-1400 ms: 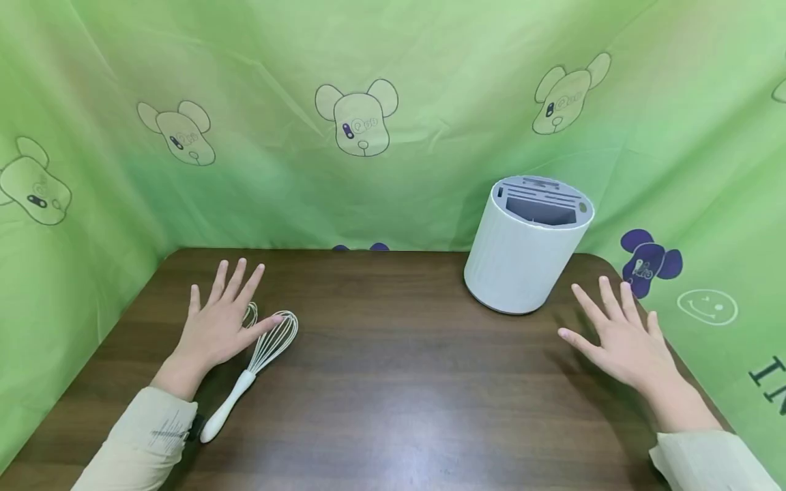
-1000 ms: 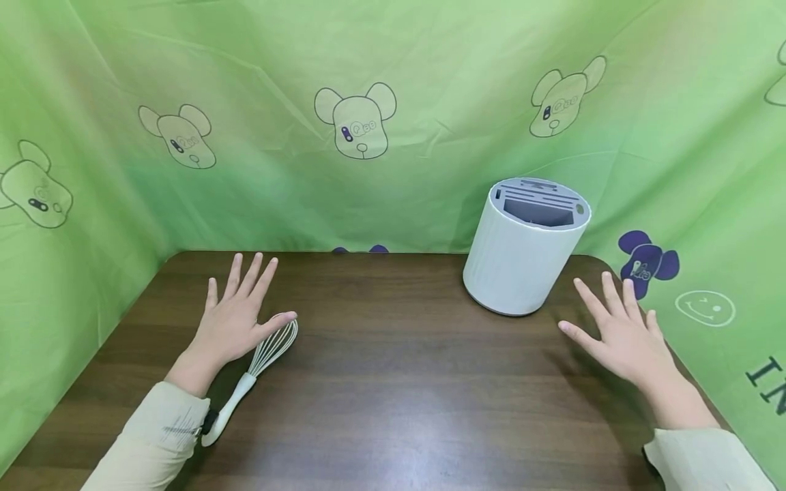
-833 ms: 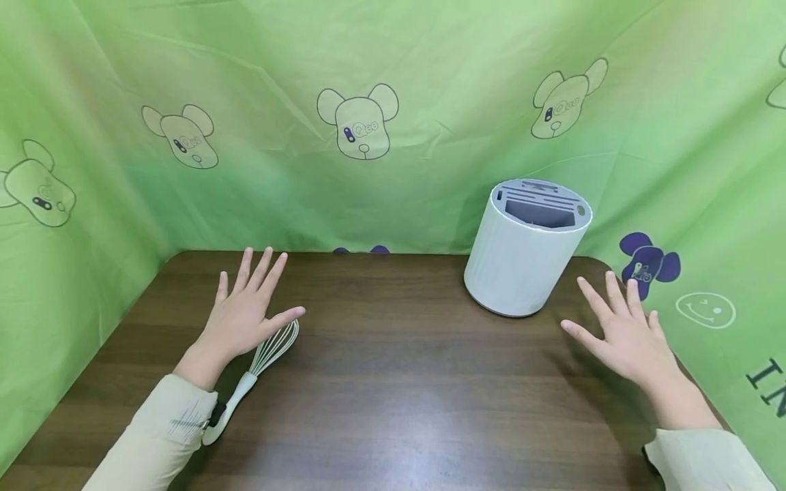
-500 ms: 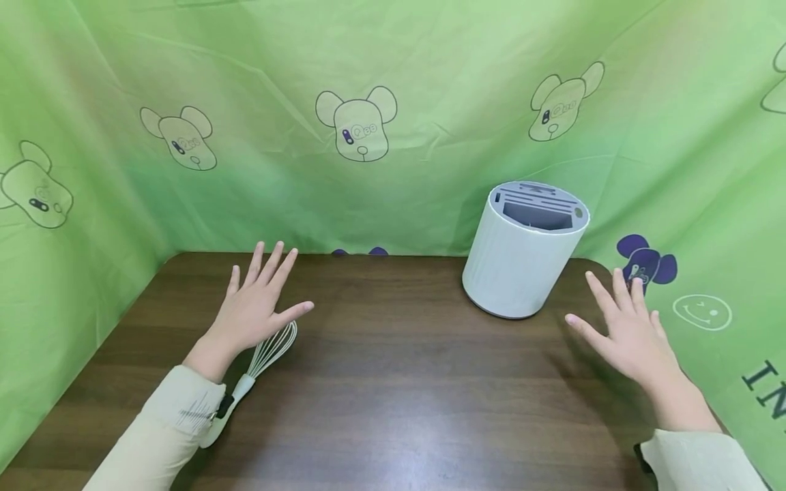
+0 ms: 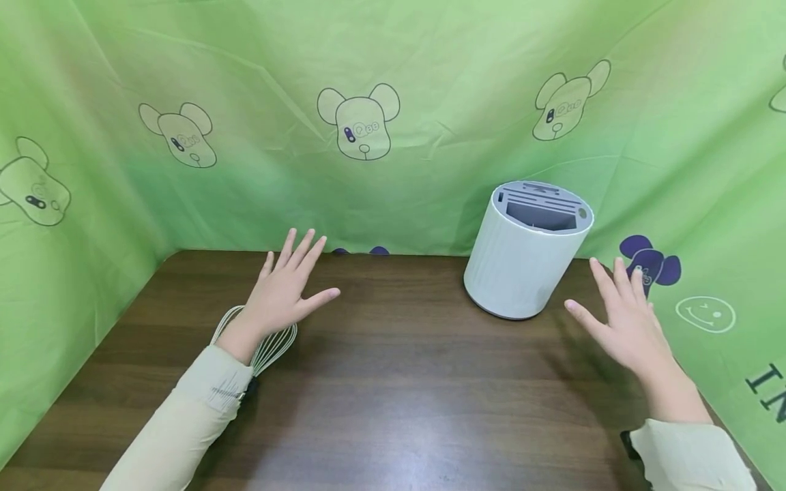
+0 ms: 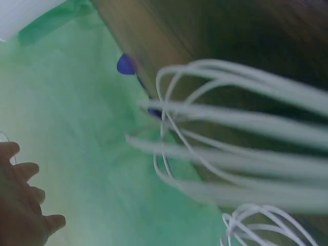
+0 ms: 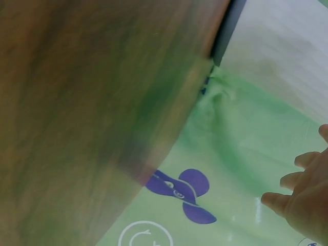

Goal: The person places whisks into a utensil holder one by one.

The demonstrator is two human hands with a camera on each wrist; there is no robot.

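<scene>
My left hand [image 5: 279, 293] hovers over the table's left side, fingers straight and spread, holding nothing. Under its wrist and sleeve lies a whisk [image 5: 274, 349] with pale wires; its handle is hidden by the forearm. Wire loops of what looks like a second whisk [image 5: 226, 323] poke out left of the wrist. The left wrist view shows one whisk's wires [image 6: 241, 115] up close and another whisk head [image 6: 266, 225] at the bottom edge. My right hand [image 5: 628, 327] is held above the table's right edge, fingers extended, touching nothing, just right of a white utensil holder [image 5: 522, 259].
The holder is an oval tube with a grey slotted top [image 5: 543, 206], standing at the back right of the brown wooden table [image 5: 393, 382]. A green printed cloth [image 5: 264, 150] hangs behind and along both sides.
My left hand has moved right and farther back, its forearm now covering the whisk's handle and uncovering wires on the left. My right hand has shifted slightly forward. The holder stays put.
</scene>
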